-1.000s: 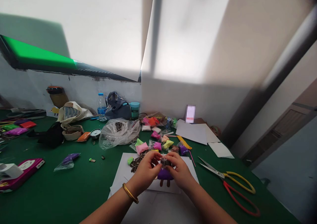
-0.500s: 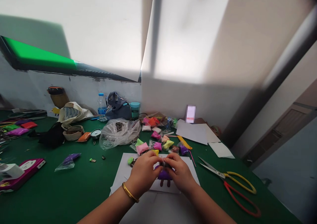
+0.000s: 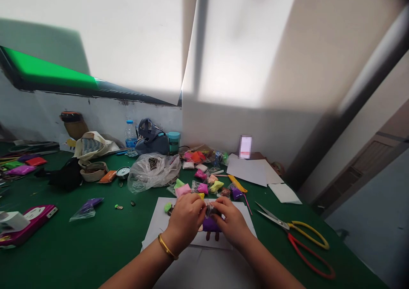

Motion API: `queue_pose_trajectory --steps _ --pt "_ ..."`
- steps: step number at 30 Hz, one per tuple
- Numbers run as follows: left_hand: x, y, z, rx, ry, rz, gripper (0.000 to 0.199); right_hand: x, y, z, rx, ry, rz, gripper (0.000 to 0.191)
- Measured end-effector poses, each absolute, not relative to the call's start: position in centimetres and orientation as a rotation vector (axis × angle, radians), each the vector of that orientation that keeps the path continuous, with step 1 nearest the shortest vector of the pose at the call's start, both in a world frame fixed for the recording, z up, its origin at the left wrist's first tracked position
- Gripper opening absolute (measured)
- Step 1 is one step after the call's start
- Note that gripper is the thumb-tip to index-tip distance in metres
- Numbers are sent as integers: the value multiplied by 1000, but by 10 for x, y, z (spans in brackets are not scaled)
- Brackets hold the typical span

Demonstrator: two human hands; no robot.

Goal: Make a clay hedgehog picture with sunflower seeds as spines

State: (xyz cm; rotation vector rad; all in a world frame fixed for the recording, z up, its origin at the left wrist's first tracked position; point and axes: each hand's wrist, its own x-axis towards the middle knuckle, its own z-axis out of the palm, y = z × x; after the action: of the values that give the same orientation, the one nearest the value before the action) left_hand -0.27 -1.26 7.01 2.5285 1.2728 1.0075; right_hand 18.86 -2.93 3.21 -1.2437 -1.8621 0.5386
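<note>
Both of my hands meet over white paper (image 3: 153,225) on the green table. My right hand (image 3: 231,221) pinches a small clear plastic packet with something dark in it (image 3: 212,210). At the packet's left edge, the fingers of my left hand (image 3: 187,216) are closed together, touching the plastic. Beneath my fingers lies a flat purple clay shape (image 3: 211,225), with two dark reddish-brown pieces (image 3: 212,236) below it on the paper. My hands partly cover this shape. A bright green lump (image 3: 168,206) sits at the paper's upper left.
Large scissors (image 3: 287,226) with yellow and red handles lie open on the right. Several coloured clay packets (image 3: 202,188) spread beyond my hands, near a crumpled plastic bag (image 3: 155,171). A purple packet (image 3: 87,208) and a magenta device (image 3: 35,221) are on the left.
My left fingers have shifted slightly on the packet, and more of its clear plastic and dark content shows. Both hands otherwise stay in place over the purple shape.
</note>
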Motion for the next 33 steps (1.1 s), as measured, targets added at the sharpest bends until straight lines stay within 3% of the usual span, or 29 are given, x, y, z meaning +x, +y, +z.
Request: queue_pose_trajectory --steps 6,12,17,27,33 --pt "-8 -9 68 1886 1195 1067 21 208 -4 23 -1578 -1933 243 46" --pt "-9 -15 68 1196 984 853 33 220 23 15 -1564 -2106 17 29" --pt "-8 -22 70 1084 934 845 29 222 18 11 -1510 -2016 -34 50" --pt "-8 -25 53 954 786 843 28 181 -46 24 -1198 -1793 414 23" --pt "-5 -30 49 1032 815 790 32 170 -53 19 -1083 -1660 675 25"
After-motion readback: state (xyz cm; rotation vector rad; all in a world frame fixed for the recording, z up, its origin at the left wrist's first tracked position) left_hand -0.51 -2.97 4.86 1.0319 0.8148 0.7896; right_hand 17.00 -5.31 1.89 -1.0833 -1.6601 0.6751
